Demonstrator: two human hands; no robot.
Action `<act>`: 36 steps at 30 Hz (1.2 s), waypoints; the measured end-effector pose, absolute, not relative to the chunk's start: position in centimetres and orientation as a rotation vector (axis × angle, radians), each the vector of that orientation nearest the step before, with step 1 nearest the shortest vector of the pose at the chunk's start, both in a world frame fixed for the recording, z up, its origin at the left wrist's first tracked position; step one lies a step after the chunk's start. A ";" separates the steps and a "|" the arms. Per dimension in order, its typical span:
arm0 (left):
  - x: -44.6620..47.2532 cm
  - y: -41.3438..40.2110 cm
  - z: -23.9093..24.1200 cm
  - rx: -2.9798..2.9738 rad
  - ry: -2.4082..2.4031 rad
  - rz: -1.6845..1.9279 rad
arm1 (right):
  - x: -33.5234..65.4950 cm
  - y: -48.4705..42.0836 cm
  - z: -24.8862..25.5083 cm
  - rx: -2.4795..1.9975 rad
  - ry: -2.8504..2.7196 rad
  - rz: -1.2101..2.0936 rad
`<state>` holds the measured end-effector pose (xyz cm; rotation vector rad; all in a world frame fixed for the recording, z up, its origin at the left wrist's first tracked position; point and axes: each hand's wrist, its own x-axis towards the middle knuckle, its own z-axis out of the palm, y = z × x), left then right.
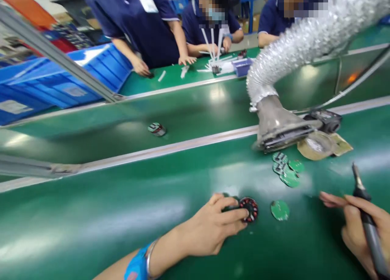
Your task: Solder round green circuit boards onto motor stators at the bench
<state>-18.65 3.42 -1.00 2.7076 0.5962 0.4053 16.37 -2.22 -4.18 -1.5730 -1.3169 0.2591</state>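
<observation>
My left hand rests on the green bench with its fingers closed round a small round motor stator wound in red wire. A blue band and a bracelet sit on that wrist. My right hand at the right edge grips a dark soldering iron, tip pointing up and away. A round green circuit board lies flat between the two hands, close to the stator. Several more green round boards lie in a small pile farther back.
A silver flexible fume hose with a metal nozzle sits just behind the boards, beside a roll of tape. Another stator lies on the conveyor belt. Three people in navy shirts work at the far side; blue crates stand at left.
</observation>
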 end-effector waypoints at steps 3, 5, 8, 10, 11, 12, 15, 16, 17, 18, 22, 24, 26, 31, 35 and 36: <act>-15.2 3.0 -0.7 2.634 0.359 0.256 | 16.6 -2.9 -4.7 -1.448 -1.460 0.338; -13.0 3.1 -1.0 2.533 0.264 0.190 | 16.6 -3.1 -4.2 -1.377 -1.658 0.498; -10.6 3.1 -1.7 2.370 0.258 0.240 | 16.3 -3.2 -3.0 -1.175 -2.032 0.755; -9.6 2.7 -1.9 2.254 0.456 0.399 | 16.0 -3.2 -2.7 -1.095 -2.166 0.820; -9.3 2.4 -1.8 2.170 0.613 0.477 | 15.9 -3.3 -2.8 -1.079 -2.194 0.832; -9.0 2.0 -1.6 2.058 0.770 0.515 | 15.8 -3.3 -2.9 -1.073 -2.204 0.839; -8.2 1.1 -0.5 1.681 1.013 0.353 | 15.4 -3.3 -3.3 -1.068 -2.185 0.824; -7.9 0.8 -0.2 1.573 1.022 0.276 | 15.2 -3.3 -3.4 -1.067 -2.175 0.799; -7.5 0.6 -0.1 1.471 1.027 0.230 | 15.1 -3.3 -3.4 -1.074 -2.166 0.770; -7.2 0.5 -0.1 1.375 1.034 0.217 | 15.0 -3.3 -3.4 -1.083 -2.161 0.743; -6.3 0.4 -0.7 1.094 1.030 0.304 | 14.6 -3.4 -3.4 -1.115 -2.153 0.722; -6.4 0.8 -0.9 1.053 1.057 0.339 | 14.6 -3.4 -3.5 -1.124 -2.155 0.757; -6.9 1.3 -0.9 1.071 1.113 0.361 | 14.8 -3.1 -3.5 -1.113 -2.158 0.794; -8.6 2.2 -0.1 1.096 1.252 0.490 | 15.9 -2.3 -2.9 -1.064 -2.161 0.801; -7.5 0.7 -0.2 0.922 1.144 0.401 | 16.4 -2.2 -3.0 -1.108 -2.147 0.745; -6.7 0.2 -0.3 0.868 1.080 0.319 | 16.5 -2.3 -3.2 -1.112 -2.143 0.714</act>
